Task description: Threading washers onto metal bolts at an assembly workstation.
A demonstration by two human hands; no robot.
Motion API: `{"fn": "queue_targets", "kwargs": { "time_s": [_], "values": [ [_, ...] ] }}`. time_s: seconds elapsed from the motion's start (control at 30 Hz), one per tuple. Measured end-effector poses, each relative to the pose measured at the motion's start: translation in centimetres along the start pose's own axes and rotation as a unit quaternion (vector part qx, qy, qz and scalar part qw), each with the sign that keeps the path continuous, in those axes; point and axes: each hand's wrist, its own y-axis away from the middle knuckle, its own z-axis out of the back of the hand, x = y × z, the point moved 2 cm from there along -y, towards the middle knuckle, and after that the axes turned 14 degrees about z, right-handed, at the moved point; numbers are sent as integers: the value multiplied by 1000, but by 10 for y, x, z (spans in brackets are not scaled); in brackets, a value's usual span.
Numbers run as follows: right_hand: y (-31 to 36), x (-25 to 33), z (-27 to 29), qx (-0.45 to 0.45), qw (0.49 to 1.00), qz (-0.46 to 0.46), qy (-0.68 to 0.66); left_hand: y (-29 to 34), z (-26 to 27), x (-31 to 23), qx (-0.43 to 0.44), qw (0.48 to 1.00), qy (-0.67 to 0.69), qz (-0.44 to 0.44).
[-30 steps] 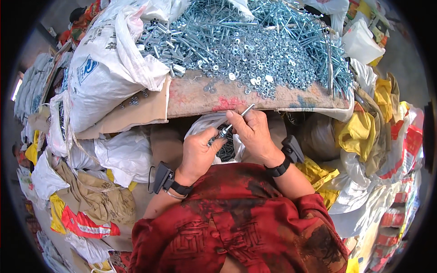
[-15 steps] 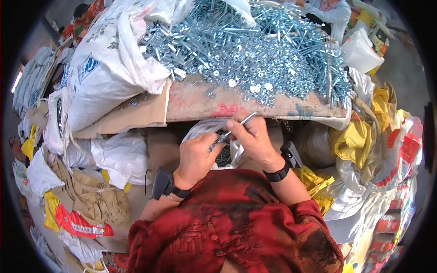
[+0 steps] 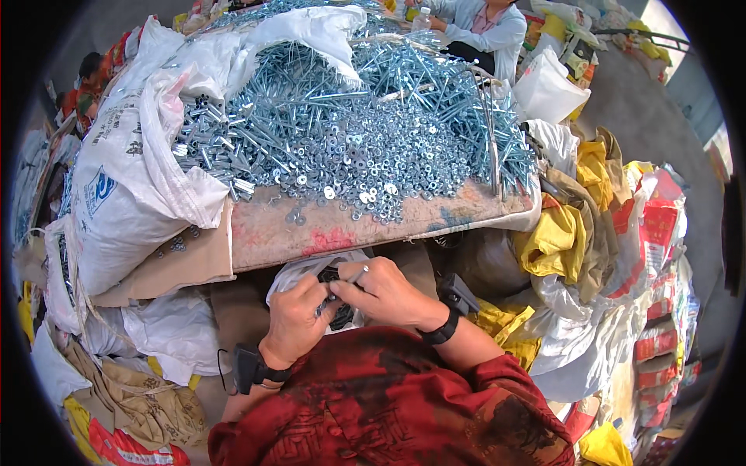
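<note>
Over a white sack (image 3: pixel 291 273) in my lap, which has metal pieces inside, my two hands meet. My left hand (image 3: pixel 299 320) is closed round the lower end of a slim metal bolt (image 3: pixel 363 270), and grey metal shows by its fingertips. Thumb and fingers of my right hand (image 3: pixel 388 295) pinch the same bolt higher up, its tip poking out above the knuckles. The fingers cover most of its length. Beyond the hands, a large heap of washers and nuts (image 3: pixel 381 151) lies on a stained board (image 3: pixel 280 229).
Long rods (image 3: pixel 435 78) and short metal sleeves (image 3: pixel 210 140) surround the washers. A full white sack (image 3: pixel 116 194) leans on the board's left side. Yellow bags (image 3: pixel 556 241) and brown wrapping are at right. Across the heap sits another person in a pale jacket (image 3: pixel 486 35).
My view has shifted, so the heap shows lower and further left. My right hand has closed further over the bolt, which stuck out longer before, and both hands are closer together.
</note>
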Motion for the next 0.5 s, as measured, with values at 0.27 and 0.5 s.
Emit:
{"fn": "queue_targets", "kwargs": {
  "time_s": [0.27,0.5],
  "values": [
    [1,-19,-9,237,960,2,-148,3,-14,54,344,896,264,95],
    [-89,-80,13,-35,992,-17,123,18,-14,78,202,912,263,241]
  ]
}}
